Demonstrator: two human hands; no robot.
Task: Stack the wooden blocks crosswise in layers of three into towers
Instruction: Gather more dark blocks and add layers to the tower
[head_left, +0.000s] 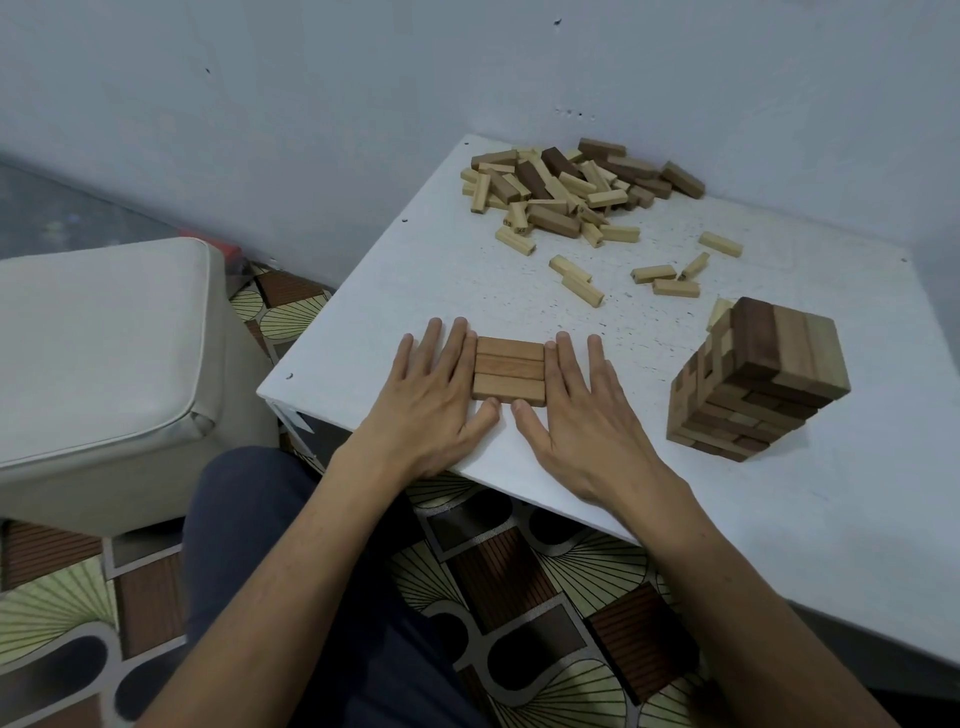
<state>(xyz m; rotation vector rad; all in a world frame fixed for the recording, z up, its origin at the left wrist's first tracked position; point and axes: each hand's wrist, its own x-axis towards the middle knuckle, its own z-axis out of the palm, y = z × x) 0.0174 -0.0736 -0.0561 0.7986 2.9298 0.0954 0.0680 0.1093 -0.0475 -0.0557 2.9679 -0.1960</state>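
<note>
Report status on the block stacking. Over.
Both open: left hand, right hand flat against three-block base layer. To its right, finished tower stands. Beyond, loose block pile; nothing blocking.

This looks like a room in a home. A white table (447, 270) stands in the corner of two pale painted walls (311, 104) that carry small marks and holes. Under the table and in front of it runs a patterned floor covering (571, 587) with fan and brick motifs. Left of the table stands a cream padded stool (104, 338). At the table's far edge lies a loose heap of wooden blocks (576, 192), the kind used in a stacking game.
</note>
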